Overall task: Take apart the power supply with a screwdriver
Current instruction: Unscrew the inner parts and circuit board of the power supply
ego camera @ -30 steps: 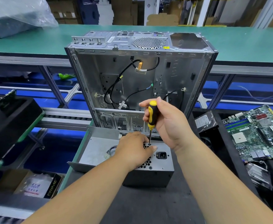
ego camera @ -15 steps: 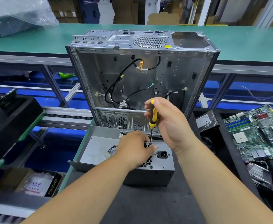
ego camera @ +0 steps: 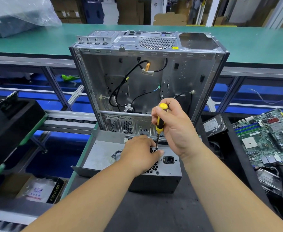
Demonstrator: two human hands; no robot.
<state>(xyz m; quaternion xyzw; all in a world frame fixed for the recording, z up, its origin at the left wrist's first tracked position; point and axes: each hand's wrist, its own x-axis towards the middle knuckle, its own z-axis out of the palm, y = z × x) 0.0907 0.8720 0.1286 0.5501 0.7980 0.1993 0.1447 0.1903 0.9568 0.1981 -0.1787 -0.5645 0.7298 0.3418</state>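
The grey metal power supply stands on the dark mat in front of me, its vented face with a black mains socket turned up. My left hand lies on top of that face, fingers curled over the far edge and thumb stretched beside the screwdriver tip, gripping the box. My right hand grips a yellow-and-black screwdriver upright. Its tip sits in a screw at the top of the vented face, just above my left thumb.
A bare computer case with loose black cables stands upright right behind the power supply. A loose metal side panel lies at its left. A green motherboard and a hard drive lie at the right.
My right hand has turned on the screwdriver handle, covering and uncovering its yellow top, while the tip stays in the same screw. My left hand has not moved.
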